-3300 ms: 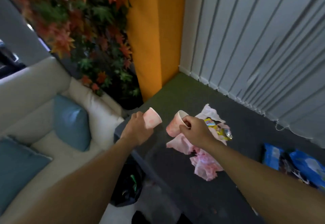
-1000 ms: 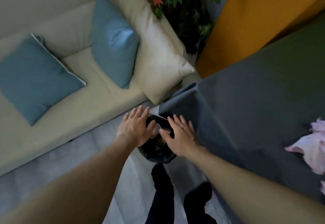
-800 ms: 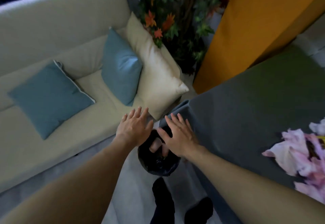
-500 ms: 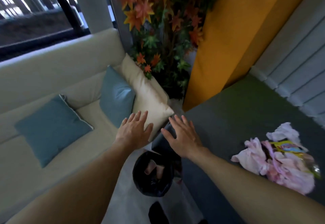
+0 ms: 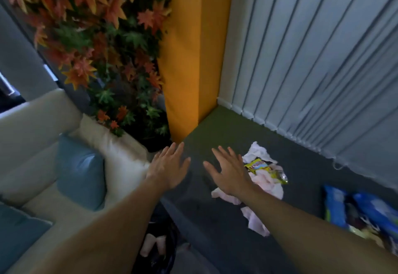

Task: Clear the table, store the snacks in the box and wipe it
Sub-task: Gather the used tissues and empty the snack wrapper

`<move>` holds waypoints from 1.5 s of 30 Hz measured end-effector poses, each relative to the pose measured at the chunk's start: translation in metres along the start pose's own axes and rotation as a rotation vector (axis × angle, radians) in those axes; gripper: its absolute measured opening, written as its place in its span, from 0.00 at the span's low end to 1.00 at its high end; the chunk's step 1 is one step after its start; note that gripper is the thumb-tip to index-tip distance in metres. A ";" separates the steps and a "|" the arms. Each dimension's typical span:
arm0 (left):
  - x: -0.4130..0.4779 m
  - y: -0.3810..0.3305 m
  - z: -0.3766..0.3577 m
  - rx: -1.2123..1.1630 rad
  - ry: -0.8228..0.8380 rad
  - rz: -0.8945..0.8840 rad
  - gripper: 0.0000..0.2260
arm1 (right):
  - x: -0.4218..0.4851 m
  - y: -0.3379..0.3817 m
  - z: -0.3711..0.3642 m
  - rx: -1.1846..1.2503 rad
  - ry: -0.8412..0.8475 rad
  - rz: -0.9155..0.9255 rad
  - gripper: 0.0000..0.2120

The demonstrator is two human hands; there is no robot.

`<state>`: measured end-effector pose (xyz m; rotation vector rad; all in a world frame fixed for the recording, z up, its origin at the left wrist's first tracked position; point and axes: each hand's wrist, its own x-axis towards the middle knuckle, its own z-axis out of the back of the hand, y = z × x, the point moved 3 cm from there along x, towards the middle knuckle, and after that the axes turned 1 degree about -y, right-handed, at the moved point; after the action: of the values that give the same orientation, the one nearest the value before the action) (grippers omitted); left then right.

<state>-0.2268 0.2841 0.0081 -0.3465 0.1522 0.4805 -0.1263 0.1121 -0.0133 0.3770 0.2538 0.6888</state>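
Observation:
My left hand (image 5: 168,169) hovers over the near-left corner of the grey-clothed table (image 5: 301,172), fingers spread and empty. My right hand (image 5: 231,172) is beside it above the table, also flat and empty, just left of a heap of crumpled pink and white tissues (image 5: 268,184) with a yellow snack wrapper (image 5: 258,166) on top. Blue snack packets (image 5: 361,211) lie at the table's right. Below the table edge stands a black bin bag (image 5: 157,250) with two pink paper cups (image 5: 151,244) inside.
A cream sofa (image 5: 32,123) with blue cushions (image 5: 80,172) and a cream cushion stands to the left. Behind it is a plant with orange leaves (image 5: 97,36), then an orange pillar (image 5: 189,58). Vertical blinds (image 5: 312,58) hang along the table's far side.
Both hands let the pink cups drop into the black bin bag, then rose and moved right over the table. The view swung from the bin up to the tissues and snacks.

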 end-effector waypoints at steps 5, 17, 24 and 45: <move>0.024 -0.074 -0.012 0.043 0.027 -0.134 0.30 | -0.025 -0.074 0.036 0.003 -0.088 -0.131 0.33; 0.045 -0.188 -0.061 0.081 0.102 -0.297 0.30 | -0.068 -0.187 0.064 0.113 -0.087 -0.297 0.31; 0.058 -0.190 -0.087 0.095 0.161 -0.313 0.31 | -0.072 -0.205 0.055 0.220 -0.104 -0.319 0.27; 0.115 -0.110 -0.160 0.108 0.415 -0.387 0.25 | 0.032 -0.192 -0.024 0.232 0.018 -0.654 0.15</move>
<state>-0.0835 0.1842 -0.1351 -0.3562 0.5023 0.0119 -0.0019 0.0033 -0.1189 0.4761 0.4497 0.0180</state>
